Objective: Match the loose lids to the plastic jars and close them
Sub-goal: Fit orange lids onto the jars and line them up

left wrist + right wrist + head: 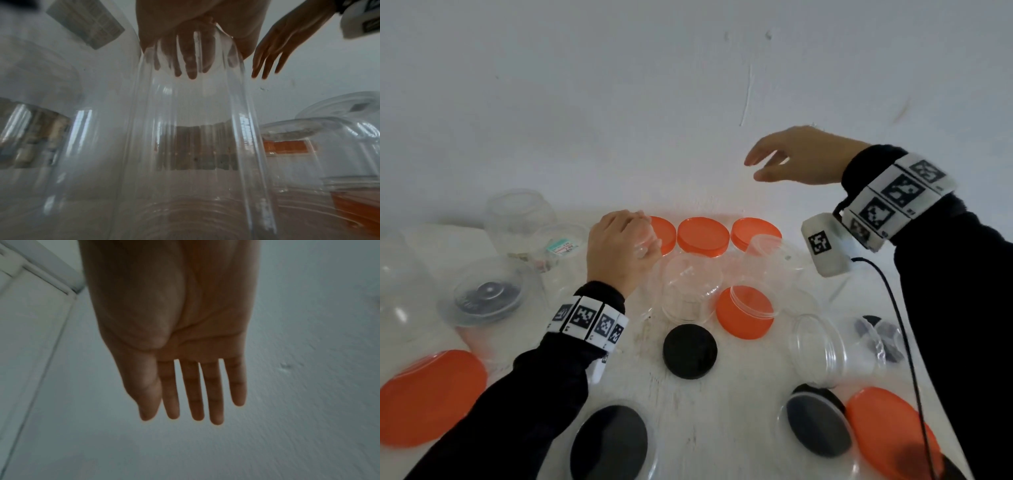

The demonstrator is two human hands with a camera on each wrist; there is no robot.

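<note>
My left hand (625, 245) grips the top end of a clear plastic jar (644, 244) standing on the white table (739, 394). The left wrist view shows its fingers (186, 53) curled over the end of this tall jar (191, 129). My right hand (791, 161) hovers open and empty in the air above the back row of three small orange lids (703, 236); its straight fingers (193, 391) hold nothing. A loose black lid (690, 351) lies in the middle. An orange lid (744, 311) sits under a small clear jar right of it.
Another clear jar (690, 284) stands just right of my left hand. One jar (822, 346) lies on its side at right. Large orange lids lie at the near left (428, 394) and near right (890, 431). Black lids (609, 442) sit in front. Several big jars crowd the left (486, 298).
</note>
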